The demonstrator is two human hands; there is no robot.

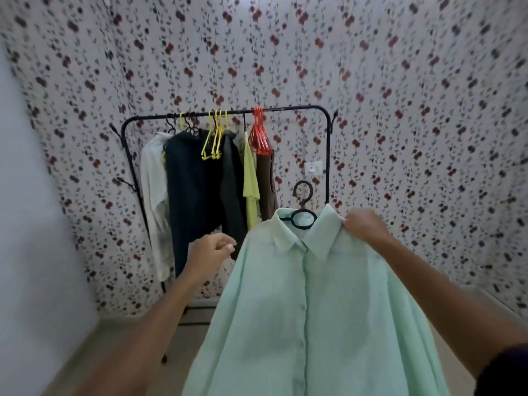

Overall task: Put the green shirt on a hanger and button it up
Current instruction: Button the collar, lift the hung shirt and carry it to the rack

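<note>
The pale green shirt (308,304) hangs on a black hanger (303,208), whose hook and ring stick up out of the collar. Its front placket is closed, with buttons running down the middle. My right hand (364,225) grips the shirt's right shoulder, at the collar's edge, and holds it up in front of me. My left hand (211,251) hovers just left of the shirt's other shoulder, fingers curled, holding nothing that I can see.
A black clothes rack (328,155) stands against the flowered wall behind the shirt. On it hang a white garment (154,201), dark garments (194,195), a yellow-green garment (251,184), a brown one, and bunches of yellow hangers (214,138) and red hangers (259,132).
</note>
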